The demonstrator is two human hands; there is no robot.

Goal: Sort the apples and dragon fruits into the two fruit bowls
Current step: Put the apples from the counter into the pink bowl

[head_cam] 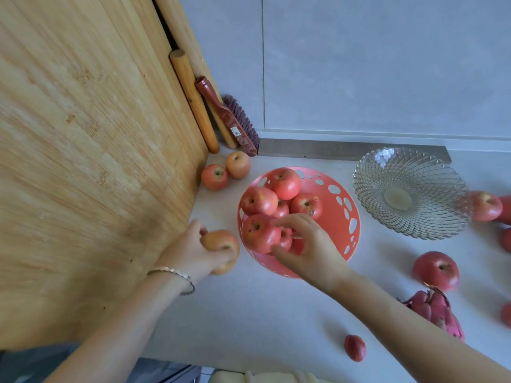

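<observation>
A coral bowl with cut-out holes (pixel 341 201) holds several red apples. My right hand (pixel 307 248) reaches over its near rim, fingers wrapped around a red apple (pixel 258 233) at the bowl's left edge. My left hand (pixel 193 251) grips a yellowish apple (pixel 221 240) on the counter just left of the bowl. A clear glass bowl (pixel 409 192) stands empty to the right. A pink dragon fruit (pixel 435 310) lies at the right, partly behind my right forearm. Two loose apples (pixel 214 176) (pixel 237 164) sit behind the coral bowl.
A large bamboo board (pixel 91 150) leans at the left, with rolling pins (pixel 193 98) and a red brush (pixel 235 120) in the corner. More apples (pixel 437 270) (pixel 485 205) lie at the right. A small dark red fruit (pixel 354 347) sits near the counter's front edge.
</observation>
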